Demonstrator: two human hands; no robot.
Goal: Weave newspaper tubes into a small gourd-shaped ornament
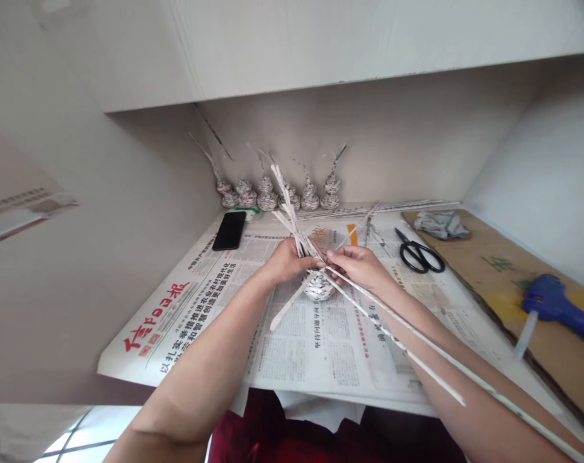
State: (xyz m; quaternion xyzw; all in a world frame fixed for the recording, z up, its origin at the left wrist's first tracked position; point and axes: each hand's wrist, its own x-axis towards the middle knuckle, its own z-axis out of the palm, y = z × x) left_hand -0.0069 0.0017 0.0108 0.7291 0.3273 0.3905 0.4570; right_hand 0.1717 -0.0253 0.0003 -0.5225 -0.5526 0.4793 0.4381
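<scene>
A small round body woven from rolled newspaper (319, 287) stands on the newspaper sheet (301, 360), with loose paper strips fanning out of its top. My left hand (292, 258) is closed around the bundle of strips just above the woven part, thumb pressing near the middle. Across from it, my right hand (354, 262) pinches a paper strip at the top of the woven body. Two long paper strips (398, 343) run from there toward me, passing over my right forearm. One flattened strip (288, 308) sticks out to the near left.
Several finished woven gourd shapes (310, 196) line the back wall. A black phone (229, 231) lies at left. Black scissors (420, 256), a blue glue gun (555, 302) and a crumpled grey cloth (441, 225) are at right, the latter two on cardboard (485, 257).
</scene>
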